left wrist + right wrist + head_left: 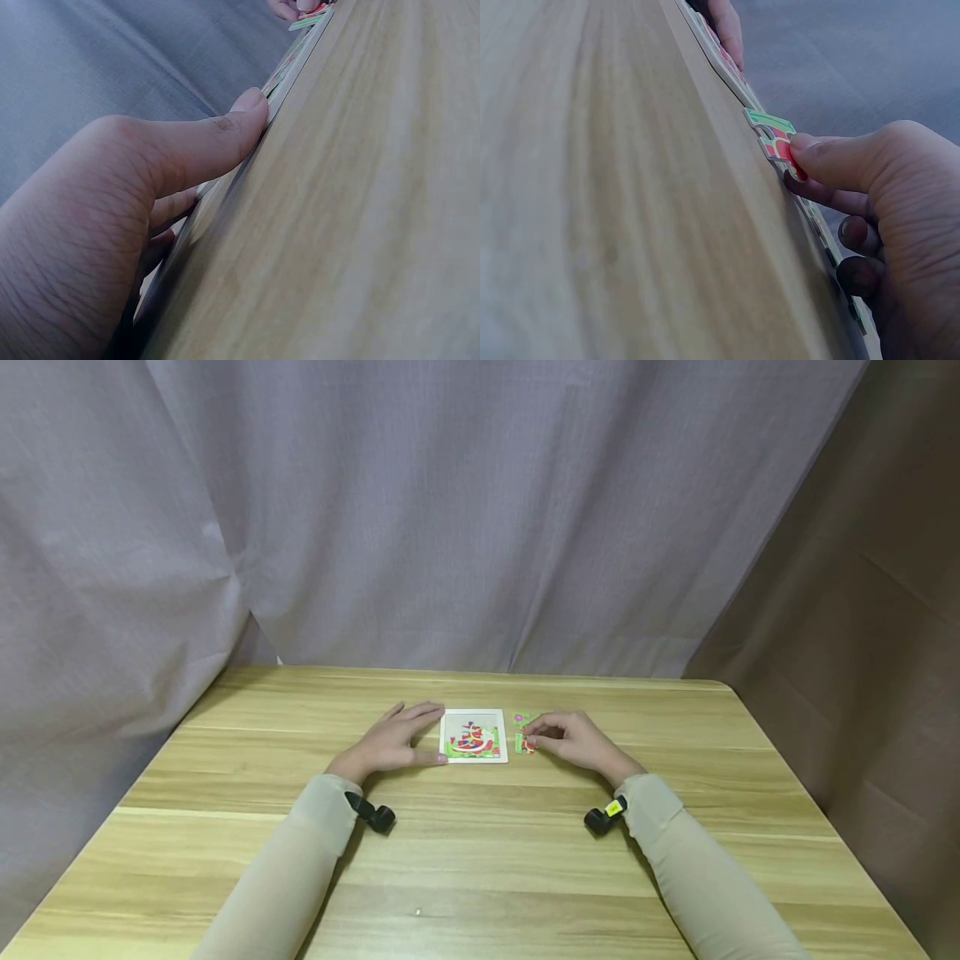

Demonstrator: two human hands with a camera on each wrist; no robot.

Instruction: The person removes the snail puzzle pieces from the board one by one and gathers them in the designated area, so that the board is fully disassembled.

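Observation:
A small white-framed jigsaw puzzle (474, 761) lies flat on the table, partly filled with red, green and white pieces in its lower part. Its upper part shows bare grey backing. My left hand (397, 739) is spread along the puzzle's left side, thumb at the lower corner and fingertips at the upper one. Just right of the frame, my right hand (576, 742) pinches a red and green puzzle piece (780, 150) between thumb and forefinger. Other loose pieces (519, 718) lie beside that hand, partly hidden by it.
The wooden table (480, 860) reaches toward me, with a tiny pale speck (417, 912) near the front. A grey curtain (450, 527) hangs behind its far edge, and a brown one (847, 677) at the right. Both wrists wear black cameras (381, 818).

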